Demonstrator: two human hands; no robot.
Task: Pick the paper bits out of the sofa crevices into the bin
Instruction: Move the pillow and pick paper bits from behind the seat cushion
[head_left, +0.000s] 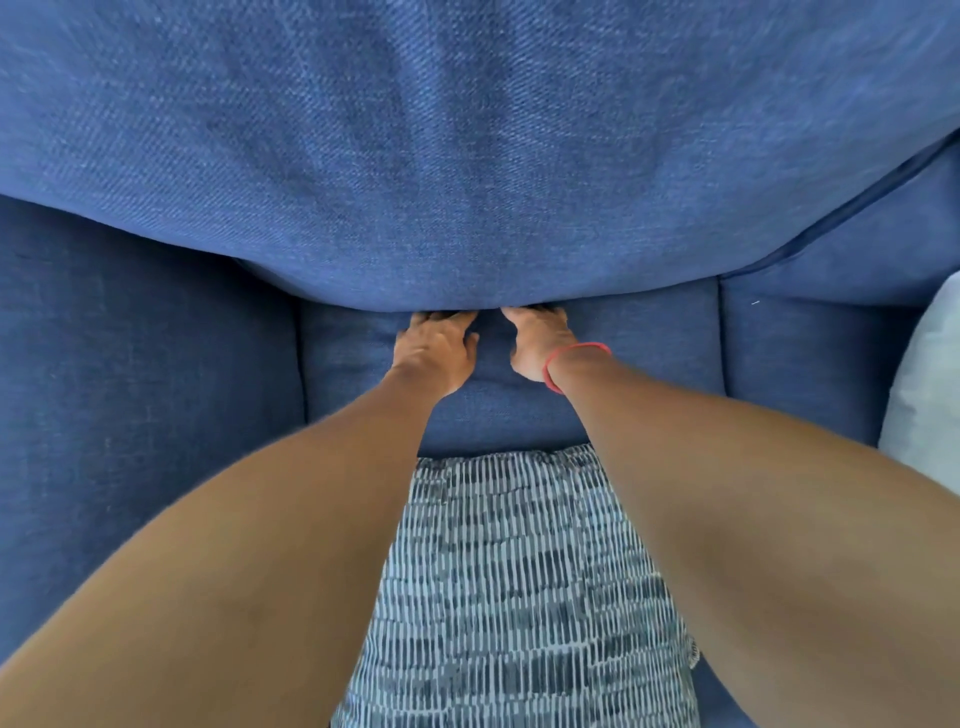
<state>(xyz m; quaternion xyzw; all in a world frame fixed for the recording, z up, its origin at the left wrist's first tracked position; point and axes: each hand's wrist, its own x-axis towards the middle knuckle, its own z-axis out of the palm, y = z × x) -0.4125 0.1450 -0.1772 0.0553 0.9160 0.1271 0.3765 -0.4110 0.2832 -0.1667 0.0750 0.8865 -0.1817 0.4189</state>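
I look down on a blue fabric sofa. Its big back cushion (467, 156) bulges over the seat cushion (649, 343). My left hand (434, 351) and my right hand (540, 343) lie side by side on the seat, their fingertips pushed into the crevice under the back cushion, so the fingers are hidden. My right wrist wears a red band (571, 358). No paper bit shows near the hands. A tiny white speck (756, 302) lies on the seat part to the right. No bin is in view.
A seam (301, 358) splits the seat on the left and another seam (721, 332) on the right. A pale cushion (930, 384) sits at the right edge. My patterned clothing (519, 597) fills the bottom centre between my arms.
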